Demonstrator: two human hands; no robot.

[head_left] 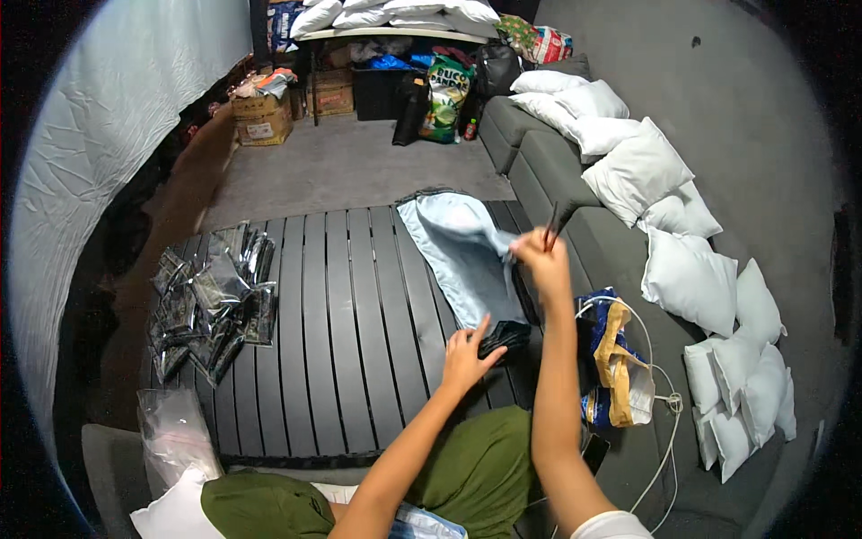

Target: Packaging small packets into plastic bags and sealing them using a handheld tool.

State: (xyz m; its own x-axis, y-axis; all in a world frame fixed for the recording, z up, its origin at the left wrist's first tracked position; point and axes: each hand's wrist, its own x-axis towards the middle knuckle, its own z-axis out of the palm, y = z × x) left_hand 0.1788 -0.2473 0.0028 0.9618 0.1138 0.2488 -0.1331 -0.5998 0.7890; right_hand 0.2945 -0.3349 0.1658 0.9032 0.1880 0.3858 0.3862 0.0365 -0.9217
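Observation:
On the right part of the black slatted table (341, 314) lies a light blue cloth (449, 238) with a dark border. My right hand (541, 260) is closed, raised above the cloth's right side, and pinches a lifted fold of it. A thin dark pointed tool (550, 229), perhaps small scissors, sticks up from the same hand. Just below the cloth, my left hand (465, 357) has its thumb and fingers around a folded black bundle (505, 338). What that bundle is made of is hard to make out.
Several clear packets with dark contents (211, 301) are heaped on the table's left. Clear plastic bags (175, 427) lie at its near-left corner. On the grey sofa (584, 238) at right are white pillows (642, 166), a blue-and-yellow bag (620, 359) and a white cord (669, 449).

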